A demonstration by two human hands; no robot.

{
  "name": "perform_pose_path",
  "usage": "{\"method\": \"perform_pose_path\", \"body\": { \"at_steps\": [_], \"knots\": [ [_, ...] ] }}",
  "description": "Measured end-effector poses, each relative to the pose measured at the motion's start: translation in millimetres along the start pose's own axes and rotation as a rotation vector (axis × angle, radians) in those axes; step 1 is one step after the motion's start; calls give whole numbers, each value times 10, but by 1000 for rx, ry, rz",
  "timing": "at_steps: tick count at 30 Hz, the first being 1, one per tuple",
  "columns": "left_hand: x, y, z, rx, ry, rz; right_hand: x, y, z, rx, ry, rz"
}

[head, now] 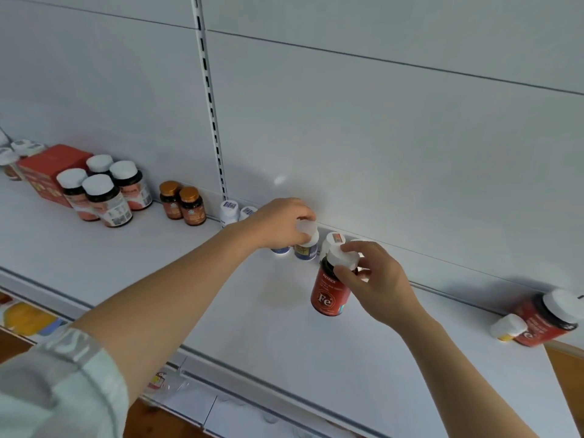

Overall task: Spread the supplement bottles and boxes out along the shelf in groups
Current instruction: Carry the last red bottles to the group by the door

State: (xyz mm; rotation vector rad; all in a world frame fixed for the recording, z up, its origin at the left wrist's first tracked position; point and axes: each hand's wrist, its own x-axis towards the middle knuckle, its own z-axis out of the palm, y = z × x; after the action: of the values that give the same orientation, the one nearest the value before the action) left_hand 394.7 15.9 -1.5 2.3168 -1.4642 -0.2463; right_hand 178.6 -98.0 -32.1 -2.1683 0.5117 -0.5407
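At the back edge of the shelf (132,267), near its middle: both hands are seen working among a cluster of small bottles.

Left hand (278,221): its fingers are curled down over the white cap of a blue-labelled bottle (306,248), which is gripped from above. The bottle stands close to the back wall; whether its base touches the shelf cannot be told.

Right hand (377,279): the white cap of a red Fe bottle (328,294) is pinched between thumb and fingers. The bottle is held slightly tilted, just in front of the back-edge cluster; contact of its base with the shelf cannot be told.

Back-edge cluster: a white-capped bottle (333,242) is partly hidden behind the red Fe bottle, and two barcode-capped bottles (230,210) are seen just left of the left hand.

Left part of the shelf: two amber bottles with gold caps (183,203) stand touching each other by the back edge. Further left, four dark bottles with white caps (101,192) are grouped tightly beside a red box (47,173).

Right end of the shelf: a large red bottle (550,317) is seen leaning, with a small white-capped bottle (508,327) just beside it.

Sleeve: a pale sleeve (60,387) is rolled up on the left arm.
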Motion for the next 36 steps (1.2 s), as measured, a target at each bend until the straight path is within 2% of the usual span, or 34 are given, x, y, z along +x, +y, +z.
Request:
{"method": "perform_pose_path", "body": {
  "at_steps": [8,20,24,28,32,36],
  "knots": [
    [156,-231,131,181,-7,127,96,102,96,-52,9,-22],
    [197,-488,406,409,171,340,64,-6,178,-93,79,-11],
    [179,-486,451,446,237,347,20,-71,183,-88,91,1],
    [160,-477,445,444,214,306,-22,-140,188,-99,105,-6],
    [95,-432,390,327,172,221,-54,-208,177,-107,103,-36],
    [-119,-400,285,210,240,167,-20,-282,143,-121,87,-99]
  ]
}}
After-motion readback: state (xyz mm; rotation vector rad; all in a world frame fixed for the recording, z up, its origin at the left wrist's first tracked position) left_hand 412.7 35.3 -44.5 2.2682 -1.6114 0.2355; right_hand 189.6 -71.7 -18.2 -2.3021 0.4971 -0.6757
